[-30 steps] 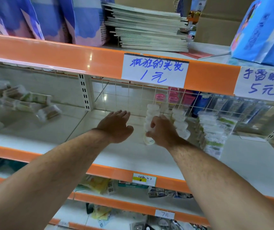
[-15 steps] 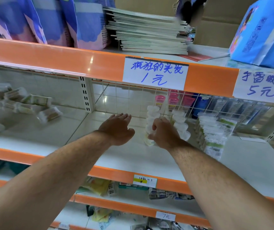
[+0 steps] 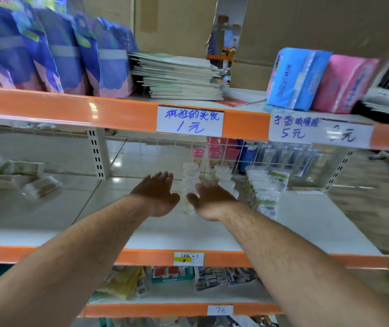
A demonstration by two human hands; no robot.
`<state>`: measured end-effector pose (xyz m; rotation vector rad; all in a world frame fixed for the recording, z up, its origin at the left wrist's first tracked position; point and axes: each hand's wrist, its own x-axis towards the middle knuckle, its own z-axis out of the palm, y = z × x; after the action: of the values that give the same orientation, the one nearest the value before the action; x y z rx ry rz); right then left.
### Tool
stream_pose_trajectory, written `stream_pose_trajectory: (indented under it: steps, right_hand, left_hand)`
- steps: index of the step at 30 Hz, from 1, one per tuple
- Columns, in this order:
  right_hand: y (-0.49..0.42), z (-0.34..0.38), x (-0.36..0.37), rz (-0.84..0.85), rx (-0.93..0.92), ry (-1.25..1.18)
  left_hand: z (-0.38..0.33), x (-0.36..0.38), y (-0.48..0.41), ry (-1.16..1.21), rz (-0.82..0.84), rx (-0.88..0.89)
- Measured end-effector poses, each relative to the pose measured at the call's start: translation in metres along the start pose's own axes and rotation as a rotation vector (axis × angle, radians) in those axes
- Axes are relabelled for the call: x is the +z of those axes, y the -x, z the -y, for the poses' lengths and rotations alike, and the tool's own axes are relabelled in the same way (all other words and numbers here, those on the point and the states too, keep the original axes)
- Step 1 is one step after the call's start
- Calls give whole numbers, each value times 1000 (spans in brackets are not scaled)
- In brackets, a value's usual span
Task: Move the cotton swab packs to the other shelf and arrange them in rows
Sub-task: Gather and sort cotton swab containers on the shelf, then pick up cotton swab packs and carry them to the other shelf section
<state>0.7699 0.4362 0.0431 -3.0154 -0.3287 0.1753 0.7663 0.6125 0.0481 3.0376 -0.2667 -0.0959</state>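
Head view: the left hand (image 3: pixel 157 195) and right hand (image 3: pixel 212 201), spread flat, flank a row of clear round plastic swab tubs (image 3: pixel 190 179), seemingly squaring it; next, probably fetching the loose clear-wrapped swab packs (image 3: pixel 41 186).

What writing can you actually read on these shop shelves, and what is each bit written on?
"疯狂的头发 1元": handwritten white label on the upper orange shelf edge.
"5元": second label beside it; the characters above the price are blurred.
"元": third label, digit smeared.
"7元": small tag on the lowest shelf edge.
Yellow-and-white tag on the middle shelf edge: too small to read.
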Motion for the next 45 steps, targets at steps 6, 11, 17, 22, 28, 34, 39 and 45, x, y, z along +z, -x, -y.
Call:
stream_pose_trajectory:
  steps: [6, 11, 17, 22, 28, 34, 39, 45]
  right_hand:
    - [34, 2, -10, 97, 10, 14]
    - [58, 8, -26, 89, -44, 33]
    - [83, 25, -36, 79, -103, 30]
    - [96, 60, -37, 52, -273, 39]
    - [117, 143, -26, 87, -534, 52]
    - [115, 248, -5, 95, -724, 105]
    - [106, 348, 18, 113, -833, 106]
    - [93, 469, 34, 123, -861, 73]
  left_hand:
    - [-21, -5, 21, -2, 7, 51]
    - [-27, -12, 45, -85, 0, 33]
    - [-24, -26, 91, -97, -41, -49]
    - [-2, -26, 139, -110, -61, -156]
    - [52, -25, 213, -102, -55, -347]
    - [136, -27, 283, -93, -94, -516]
    - [218, -24, 341, -50, -75, -653]
    - [324, -31, 394, 30, -114, -749]
